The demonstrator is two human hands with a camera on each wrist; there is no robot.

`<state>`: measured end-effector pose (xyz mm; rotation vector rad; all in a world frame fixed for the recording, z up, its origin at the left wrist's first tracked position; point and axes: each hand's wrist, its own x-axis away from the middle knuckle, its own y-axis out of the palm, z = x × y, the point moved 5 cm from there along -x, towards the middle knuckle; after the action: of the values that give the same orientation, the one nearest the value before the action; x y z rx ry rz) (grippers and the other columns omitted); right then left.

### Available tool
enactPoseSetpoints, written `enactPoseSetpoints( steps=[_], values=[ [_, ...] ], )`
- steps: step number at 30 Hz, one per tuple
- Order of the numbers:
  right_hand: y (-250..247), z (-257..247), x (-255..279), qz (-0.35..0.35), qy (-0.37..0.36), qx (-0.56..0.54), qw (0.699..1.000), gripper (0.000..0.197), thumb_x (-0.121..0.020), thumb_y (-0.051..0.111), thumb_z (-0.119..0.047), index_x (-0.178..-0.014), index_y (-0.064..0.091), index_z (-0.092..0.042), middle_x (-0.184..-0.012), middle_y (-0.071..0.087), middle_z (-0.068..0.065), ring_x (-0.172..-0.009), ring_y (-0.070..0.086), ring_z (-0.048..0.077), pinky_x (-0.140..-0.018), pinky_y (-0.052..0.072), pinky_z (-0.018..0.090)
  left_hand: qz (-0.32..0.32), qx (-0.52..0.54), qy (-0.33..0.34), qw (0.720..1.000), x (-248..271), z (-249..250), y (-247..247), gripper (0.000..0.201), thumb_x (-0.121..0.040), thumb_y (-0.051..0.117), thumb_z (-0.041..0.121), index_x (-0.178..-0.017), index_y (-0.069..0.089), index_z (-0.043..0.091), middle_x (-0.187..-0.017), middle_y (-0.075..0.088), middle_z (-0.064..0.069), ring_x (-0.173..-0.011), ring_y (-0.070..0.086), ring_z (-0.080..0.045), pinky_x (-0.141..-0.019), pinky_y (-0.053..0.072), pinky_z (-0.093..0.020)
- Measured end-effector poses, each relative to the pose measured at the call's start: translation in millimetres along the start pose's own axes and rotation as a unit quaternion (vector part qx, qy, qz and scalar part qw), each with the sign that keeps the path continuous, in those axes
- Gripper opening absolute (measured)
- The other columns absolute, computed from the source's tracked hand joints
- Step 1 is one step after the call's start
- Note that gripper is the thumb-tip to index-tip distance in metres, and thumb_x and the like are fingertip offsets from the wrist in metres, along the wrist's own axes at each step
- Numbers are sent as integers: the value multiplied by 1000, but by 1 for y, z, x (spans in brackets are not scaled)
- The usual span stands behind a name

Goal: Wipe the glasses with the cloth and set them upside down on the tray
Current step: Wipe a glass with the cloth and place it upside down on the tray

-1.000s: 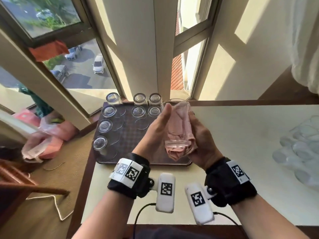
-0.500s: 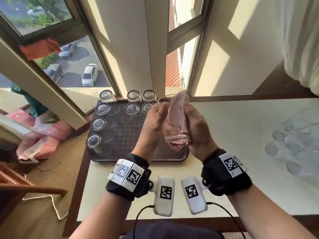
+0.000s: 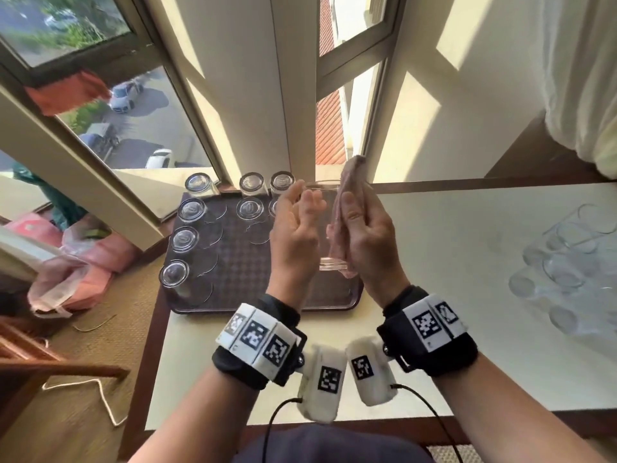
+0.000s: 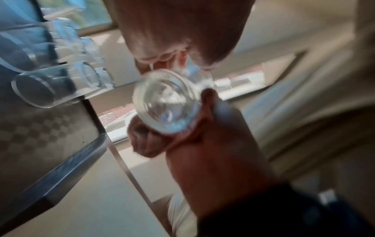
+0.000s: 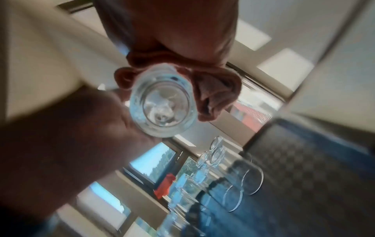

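We hold one glass (image 3: 329,225) in the air between both hands, above the near right part of the tray (image 3: 233,262), its thick base toward us and its mouth pointing away toward the window. Our left hand (image 3: 293,235) lies against the left side of the glass with the fingers nearly straight and relaxed, steadying it, not clenched around it. Our right hand (image 3: 364,235) presses the pink cloth (image 3: 350,182) against the right side of the glass, fingers wrapped over the folded fabric, so it grips the cloth and bears on the glass through it.

In our judgement the wipe of the outside wall is under way. To do it well, we turn the glass with the left palm while the cloth hand keeps even pressure, so that the whole wall passes under the fabric. With the left fingers this loose, a slip is likely, so we curl them a little more before we rub harder. Bare skin leaves marks, so we finish by handling the glass through the cloth.

Seven glasses (image 3: 182,238) already stand mouth down along the left and far sides of the tray. More glasses (image 3: 574,259) wait on the desk (image 3: 450,262) to our right. The free spot beside the second row looks like the natural place for this one.
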<state>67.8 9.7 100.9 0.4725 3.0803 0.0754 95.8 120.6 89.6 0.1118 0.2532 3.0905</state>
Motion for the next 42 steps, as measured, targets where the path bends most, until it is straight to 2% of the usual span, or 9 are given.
enactPoseSetpoints(
  steps=[3,8,15,19,24,28,33,38,42],
  values=[
    [3,11,-1,-29,32,0,999,46,-95,42,-63,-130,54,-35,-120,64,14,-109,63,31,-93,52,57,-33,14,-27,999,8,-10,8,85,-87,65,51,-148,30,3,-135,59,-17,-124,61,-29,-97,55,-39],
    [-4,12,1,-84,162,-258,949,49,-107,34,-37,-144,46,-7,-136,60,19,-124,59,36,-104,47,55,-157,118,-87,977,5,-5,16,55,-85,47,55,-122,59,17,-117,74,5,-111,69,-13,-90,57,-31],
    [-7,9,-10,23,-38,50,998,45,-90,45,-71,-129,54,-49,-119,70,5,-105,67,24,-88,55,56,-98,-52,4,994,-2,2,16,106,-77,65,73,-145,30,0,-124,63,-12,-113,65,-16,-92,55,-32],
    [0,9,-8,-58,94,-213,971,47,-104,41,-38,-138,51,-6,-132,60,25,-122,58,43,-104,44,63,-135,19,-53,989,-2,8,15,67,-89,41,60,-128,56,7,-126,65,-18,-113,66,-24,-97,55,-45],
    [-4,14,-11,-52,150,-234,959,46,-106,38,-36,-138,49,-6,-123,61,24,-103,62,34,-82,57,43,-101,7,-68,992,-8,6,6,37,-100,43,41,-122,58,14,-101,76,8,-98,72,-5,-79,58,-20],
    [2,13,-13,-14,32,-47,998,47,-96,48,-53,-129,59,-22,-116,67,17,-104,67,28,-90,55,54,-57,-24,-39,997,-6,2,12,79,-90,62,50,-142,37,-5,-125,64,-13,-116,65,-23,-95,54,-38],
    [2,18,-10,-87,177,-283,939,60,-102,42,-45,-142,44,0,-131,57,26,-119,57,45,-102,46,58,-138,49,-80,986,-5,3,16,79,-90,51,62,-138,52,-1,-132,62,-22,-118,64,-34,-97,55,-43],
    [-9,14,-11,-42,82,-133,987,42,-101,43,-51,-129,57,-22,-111,63,28,-80,64,33,-66,61,40,-78,-57,-57,994,-10,7,9,67,-96,57,50,-143,41,4,-132,61,-16,-116,65,-22,-102,51,-40],
    [-6,24,-2,-61,57,-25,996,45,-92,45,-65,-127,58,-39,-124,64,12,-110,66,31,-92,54,59,-76,-62,-77,992,1,-18,14,93,-81,69,62,-150,29,13,-139,58,-11,-124,60,-23,-103,51,-42]
  ],
)
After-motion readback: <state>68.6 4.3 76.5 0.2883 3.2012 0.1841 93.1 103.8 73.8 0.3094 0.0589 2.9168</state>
